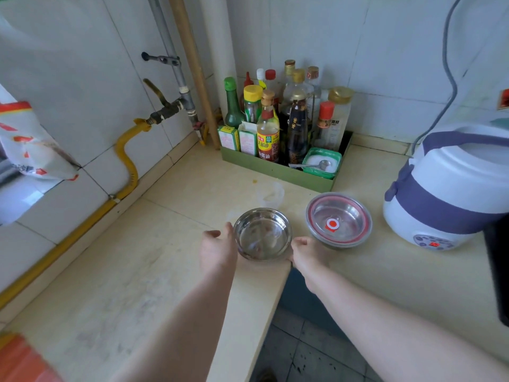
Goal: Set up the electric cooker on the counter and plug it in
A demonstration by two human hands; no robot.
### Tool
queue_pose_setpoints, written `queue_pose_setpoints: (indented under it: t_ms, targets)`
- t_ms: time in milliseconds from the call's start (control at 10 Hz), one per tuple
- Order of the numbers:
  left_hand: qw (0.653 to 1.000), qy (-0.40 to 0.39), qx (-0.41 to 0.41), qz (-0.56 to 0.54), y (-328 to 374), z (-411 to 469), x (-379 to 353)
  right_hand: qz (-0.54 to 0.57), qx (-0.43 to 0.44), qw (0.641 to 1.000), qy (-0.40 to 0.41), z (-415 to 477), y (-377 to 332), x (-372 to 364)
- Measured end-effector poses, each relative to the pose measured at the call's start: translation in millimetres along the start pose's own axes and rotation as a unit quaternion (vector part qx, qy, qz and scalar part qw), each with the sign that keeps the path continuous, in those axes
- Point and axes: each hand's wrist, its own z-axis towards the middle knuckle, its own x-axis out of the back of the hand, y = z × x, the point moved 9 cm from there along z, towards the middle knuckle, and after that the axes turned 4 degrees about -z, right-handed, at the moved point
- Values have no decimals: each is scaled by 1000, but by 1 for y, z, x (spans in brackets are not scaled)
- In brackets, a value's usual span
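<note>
The white and purple electric cooker [446, 186] stands on the counter at the right, its lid on and a red display lit on its front panel. A grey cord [447, 78] hangs down the tiled wall behind it. A small steel bowl [263, 234] sits near the counter's inner corner edge. My left hand [219, 248] grips its left side and my right hand [307, 253] grips its right side. A second steel bowl with a clear red-rimmed lid [338, 220] rests just right of it.
A green tray [278, 172] of sauce bottles and a salt tub fills the back corner. A clear plastic cup [271, 194] stands behind the bowl. A yellow gas hose [125, 158] and pipes run along the left wall. A dark object [498, 271] sits at the right edge.
</note>
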Motion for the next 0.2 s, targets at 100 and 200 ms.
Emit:
queue_pose_setpoints:
  t_ms: [100, 200]
  targets:
    - [998, -24, -59, 0, 26, -2, -5, 26, 6, 999, 27, -2, -2, 9]
    - [992, -62, -105, 8, 44, -7, -15, 42, 24, 997, 58, -10, -4, 18]
